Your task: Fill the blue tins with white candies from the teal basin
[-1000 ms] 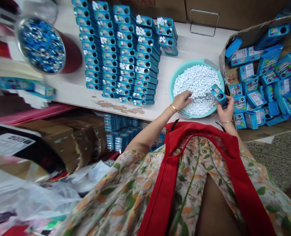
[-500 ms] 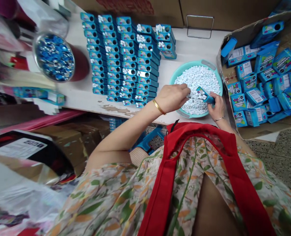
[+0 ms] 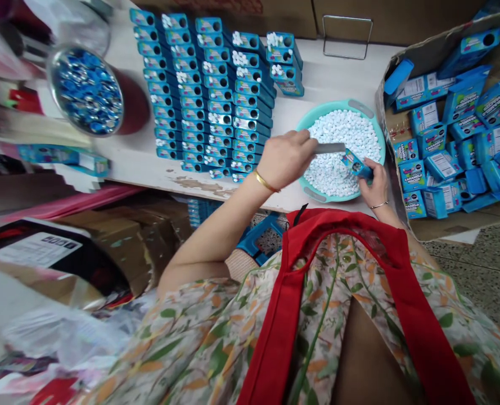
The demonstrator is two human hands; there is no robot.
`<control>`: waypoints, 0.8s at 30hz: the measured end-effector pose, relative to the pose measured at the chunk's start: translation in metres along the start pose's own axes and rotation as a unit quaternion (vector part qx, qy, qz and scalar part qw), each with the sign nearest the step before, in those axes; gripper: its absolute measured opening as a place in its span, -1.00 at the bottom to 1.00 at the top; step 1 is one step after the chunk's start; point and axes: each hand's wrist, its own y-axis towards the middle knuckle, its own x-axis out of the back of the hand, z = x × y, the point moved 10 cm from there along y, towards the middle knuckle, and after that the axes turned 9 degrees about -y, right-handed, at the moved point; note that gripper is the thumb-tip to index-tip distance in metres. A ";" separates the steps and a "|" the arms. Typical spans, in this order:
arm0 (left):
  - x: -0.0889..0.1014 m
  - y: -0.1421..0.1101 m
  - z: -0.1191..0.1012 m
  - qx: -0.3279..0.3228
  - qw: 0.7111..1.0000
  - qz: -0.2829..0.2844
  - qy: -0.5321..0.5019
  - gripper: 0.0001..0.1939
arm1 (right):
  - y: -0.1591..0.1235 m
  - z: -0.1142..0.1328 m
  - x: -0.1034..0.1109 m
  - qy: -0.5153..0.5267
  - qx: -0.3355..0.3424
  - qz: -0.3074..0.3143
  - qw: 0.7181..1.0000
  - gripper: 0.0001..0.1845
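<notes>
1. At the turquoise basin (image 3: 347, 197), my left hand (image 3: 287, 160) is wrapped round a grey tool (image 3: 332, 148), perhaps a scoop; blur hides its shape.
2. Near its tip, my right hand (image 3: 375, 183) pinches a tilted blue box (image 3: 353, 163), probably so the basin catches stray white pellets (image 3: 333, 181).

A candy-packing workshop, it seems; rows of blue candy boxes (image 3: 220, 96) stand on a white worktable (image 3: 342, 73) beside a teal basin (image 3: 382, 140) of white candies (image 3: 346, 129); a cardboard carton (image 3: 456, 226) holds more of them.
</notes>
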 end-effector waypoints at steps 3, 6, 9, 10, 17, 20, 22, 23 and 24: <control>-0.041 0.016 0.053 0.066 0.998 0.017 -0.004 -0.71 | -0.002 -0.005 0.011 0.007 -0.010 -0.019 1.000 -0.57; -0.094 0.036 0.061 0.082 0.993 0.067 -0.043 -0.67 | -0.005 -0.010 0.023 0.013 -0.013 -0.042 0.999 -0.56; -0.137 0.057 0.032 0.057 0.988 0.101 -0.098 -0.62 | -0.008 -0.016 0.028 0.018 -0.028 -0.047 0.998 -0.56; -0.147 0.062 0.020 0.049 0.986 0.105 -0.119 -0.59 | -0.009 -0.018 0.028 0.021 -0.035 -0.046 0.998 -0.55; -0.157 0.058 0.010 0.042 0.969 0.087 -0.228 -0.56 | -0.019 -0.036 0.031 0.046 -0.088 -0.057 0.993 -0.52; -0.127 0.040 0.022 0.018 0.968 0.062 -0.242 -0.58 | -0.021 -0.037 0.032 0.048 -0.087 -0.068 0.993 -0.52; -0.102 0.026 0.027 -0.004 0.970 0.045 -0.240 -0.61 | -0.019 -0.034 0.033 0.045 -0.078 -0.080 0.993 -0.53; -0.089 0.019 0.029 -0.015 0.971 0.037 -0.236 -0.63 | -0.018 -0.033 0.032 0.042 -0.073 -0.085 0.993 -0.53; -0.077 0.012 0.028 -0.025 0.972 0.030 -0.232 -0.64 | -0.017 -0.031 0.031 0.036 -0.068 -0.086 0.993 -0.54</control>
